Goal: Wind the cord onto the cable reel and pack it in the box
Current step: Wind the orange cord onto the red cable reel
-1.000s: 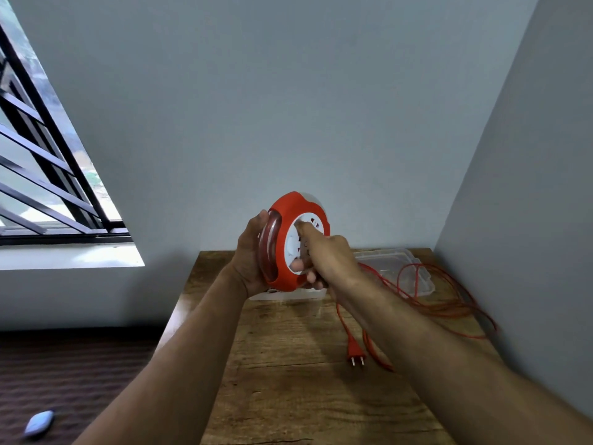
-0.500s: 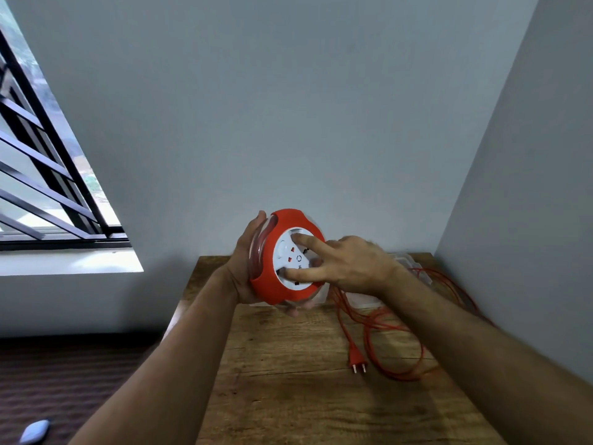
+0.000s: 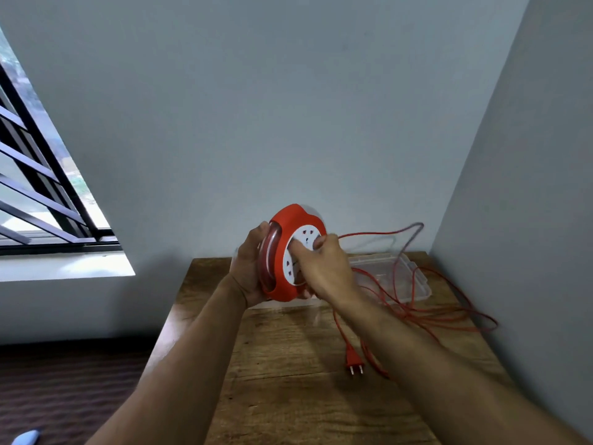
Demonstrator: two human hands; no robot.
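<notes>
I hold a round orange cable reel (image 3: 285, 226) with a white socket face above the wooden table (image 3: 282, 364). My left hand (image 3: 248, 261) grips its back and left rim. My right hand (image 3: 324, 268) lies across the white face, fingers pressed into it. An orange cord (image 3: 426, 316) runs from the reel in loose loops over the table's right side, one loop lifted in the air and blurred. Its orange plug (image 3: 353, 359) lies flat on the table. A clear plastic box (image 3: 420, 284) stands behind the reel, partly hidden by my hands.
Grey walls close the table in at the back and right. A barred window (image 3: 38, 194) is at the left. A dark floor (image 3: 64, 380) lies left of the table, with a pale blue object (image 3: 25, 438) on it.
My right hand has turned on the reel's white face from a spread grip to a curled one. A cord loop has risen off the table toward the reel.
</notes>
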